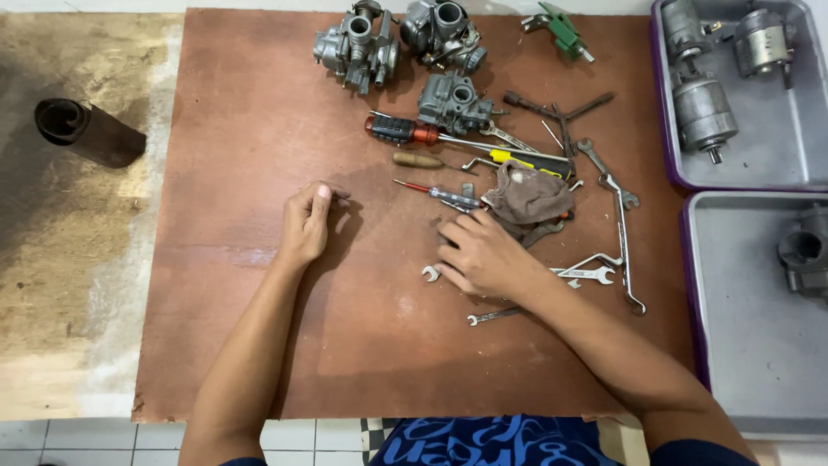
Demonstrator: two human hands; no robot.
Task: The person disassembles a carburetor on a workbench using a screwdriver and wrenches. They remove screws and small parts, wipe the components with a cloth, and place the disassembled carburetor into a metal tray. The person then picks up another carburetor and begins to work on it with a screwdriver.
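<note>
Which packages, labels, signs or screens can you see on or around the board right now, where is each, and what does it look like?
None: no package, label, sign or screen is in view.
Two grey trays with purple rims on the right hold metal parts.
The brown board carries carburetors, screwdrivers, wrenches and a brown rag.
The left hand rests on the board; the right hand lies among the wrenches.

Right hand (483,257) rests on wrenches (595,274); left hand (306,223) curled on board (259,103).
</note>
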